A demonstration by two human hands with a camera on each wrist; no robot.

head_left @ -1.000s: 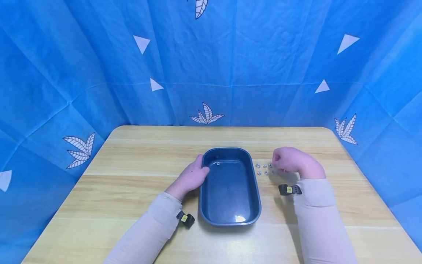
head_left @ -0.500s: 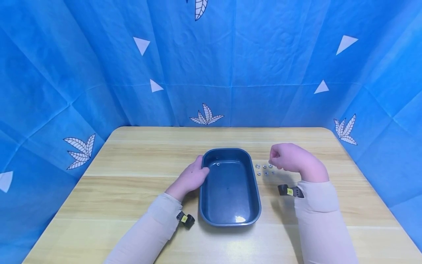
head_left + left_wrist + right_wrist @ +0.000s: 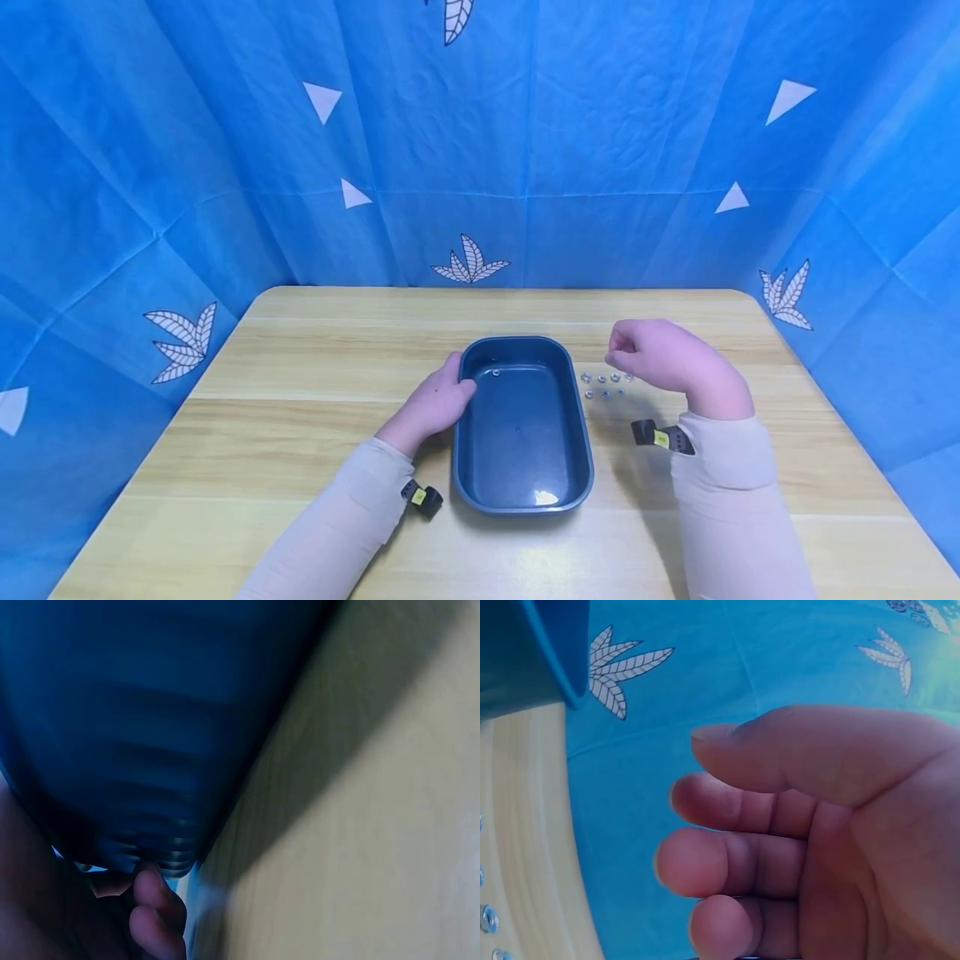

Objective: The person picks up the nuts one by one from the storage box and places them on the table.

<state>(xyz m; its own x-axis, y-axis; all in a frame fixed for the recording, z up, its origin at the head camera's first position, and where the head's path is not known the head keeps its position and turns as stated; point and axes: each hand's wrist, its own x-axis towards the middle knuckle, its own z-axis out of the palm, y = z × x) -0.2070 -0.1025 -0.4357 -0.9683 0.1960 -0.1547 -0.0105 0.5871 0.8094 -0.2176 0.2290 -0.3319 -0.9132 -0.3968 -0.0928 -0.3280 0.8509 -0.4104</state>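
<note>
A dark blue plastic tray, rectangular with rounded corners, stands on the table. My left hand grips its left wall near the far corner, thumb over the rim. In the left wrist view, the fingers lie against the tray's ribbed outside. A small metal piece lies inside, by the far wall. Right of the tray, several small shiny ring-like pieces, perhaps nuts, form two rows. Above them hovers my right hand, fingers curled and thumb tip against the index finger; anything pinched there is hidden.
The pale wooden table extends left, right and in front of the tray. Behind it and at both sides hangs a blue curtain with leaf and triangle prints. Each wrist carries a black camera strap.
My right hand has risen off the table beside the small pieces and shifted slightly left, uncovering another piece in the far row. The left hand and tray have stayed put.
</note>
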